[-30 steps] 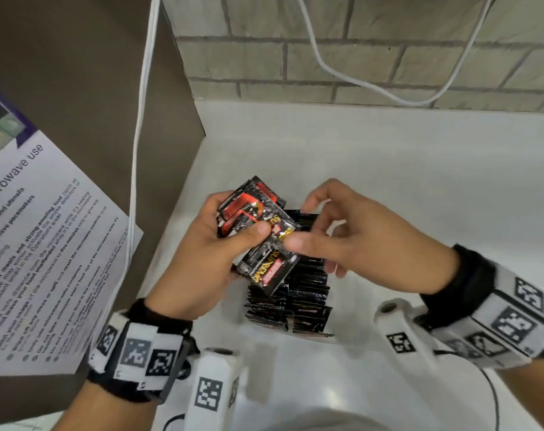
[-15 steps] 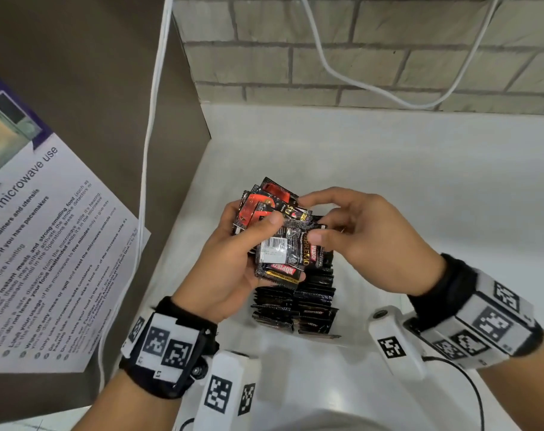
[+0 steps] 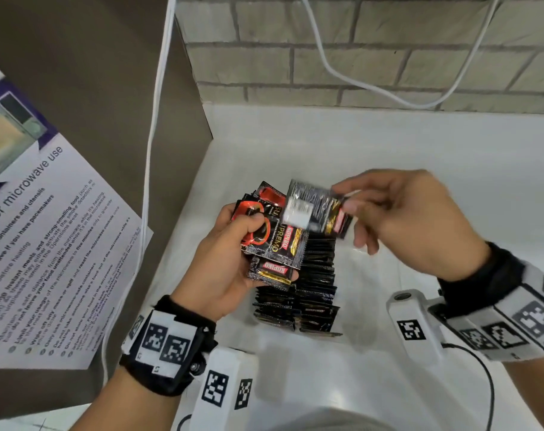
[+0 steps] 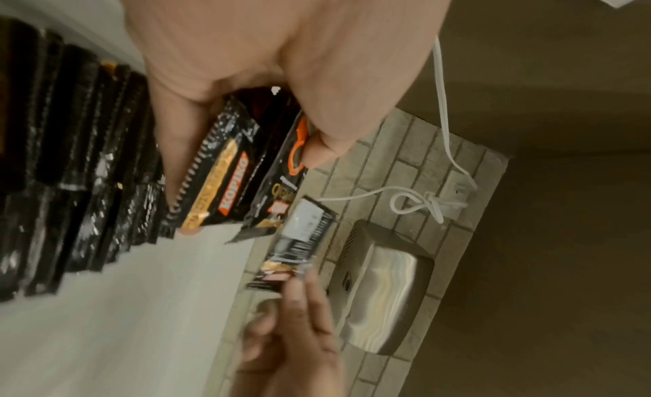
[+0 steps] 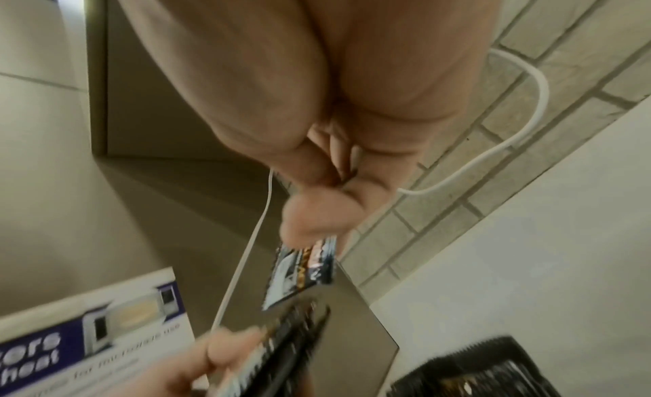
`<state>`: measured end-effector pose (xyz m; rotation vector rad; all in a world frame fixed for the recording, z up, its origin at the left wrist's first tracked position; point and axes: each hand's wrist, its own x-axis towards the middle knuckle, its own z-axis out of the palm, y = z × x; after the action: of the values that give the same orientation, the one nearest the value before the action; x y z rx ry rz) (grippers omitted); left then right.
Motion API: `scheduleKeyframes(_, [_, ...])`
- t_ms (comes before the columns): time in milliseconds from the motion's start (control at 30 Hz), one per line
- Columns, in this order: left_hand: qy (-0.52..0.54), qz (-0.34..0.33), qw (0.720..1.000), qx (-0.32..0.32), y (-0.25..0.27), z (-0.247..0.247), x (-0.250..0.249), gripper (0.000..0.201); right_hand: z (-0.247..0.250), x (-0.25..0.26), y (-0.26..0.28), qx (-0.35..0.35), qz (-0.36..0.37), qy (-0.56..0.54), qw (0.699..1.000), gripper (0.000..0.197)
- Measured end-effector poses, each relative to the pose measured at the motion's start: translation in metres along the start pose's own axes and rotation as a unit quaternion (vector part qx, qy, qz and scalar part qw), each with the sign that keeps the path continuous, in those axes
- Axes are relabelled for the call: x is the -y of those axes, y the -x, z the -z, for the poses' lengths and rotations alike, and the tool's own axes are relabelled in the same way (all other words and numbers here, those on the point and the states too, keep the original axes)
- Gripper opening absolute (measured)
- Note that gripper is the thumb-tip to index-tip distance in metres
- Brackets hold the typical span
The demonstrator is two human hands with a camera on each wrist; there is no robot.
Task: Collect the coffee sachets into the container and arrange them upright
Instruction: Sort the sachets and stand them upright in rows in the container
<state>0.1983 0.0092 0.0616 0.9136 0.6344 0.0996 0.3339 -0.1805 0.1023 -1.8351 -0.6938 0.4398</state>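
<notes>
Right now we have our left hand (image 3: 224,259) clamped on a fanned bundle of glossy black-and-red foil coffee sachets (image 3: 272,241), thumb on top, fingers underneath. Our right hand (image 3: 398,219) pinches a single black foil sachet with a white label panel (image 3: 308,209) by one end, thumb against fingertips, held in the air just right of the bundle. Hands are apart, not touching each other.

Below both hands, a packed row of black sachets standing on edge (image 3: 308,293) sits on the white counter (image 3: 419,150). The container walls are hard to make out; they look clear, so we can't place the rim exactly. The left wrist view shows the same row (image 4: 81,158) running alongside the palm.

Judgement: we're feeding sachets one at a time from the bundle into the row.

Risks from here:
- Single sachet is held at one end only. Foil is slick and floppy, so it could swing or twist on the way down and land flat across the row instead of slotting in upright.
- Row looks tight. Pushing one in without opening a gap could crumple it or tip its neighbours.
- Bundle is fanned, not squared. If the thumb relaxes, the lower sachets could slide out onto the counter.
- With the rim unclear, the sachet could catch on the wall or drop outside.

White cable (image 3: 154,181) hangs left, well apart; no snag concern.
</notes>
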Motion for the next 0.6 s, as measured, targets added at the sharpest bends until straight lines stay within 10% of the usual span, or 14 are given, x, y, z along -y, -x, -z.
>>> scheduleKeyframes(233, [-0.019,0.002,1.000,0.013,0.004,-0.007,0.003,0.026,-0.006,0.007,0.008,-0.014,0.138,-0.076,0.987,0.009])
scheduleKeyframes(600, [-0.059,-0.020,0.998,0.007,0.007,0.002,0.006,0.023,-0.005,-0.007,0.004,-0.023,-0.027,-0.021,0.999,0.061])
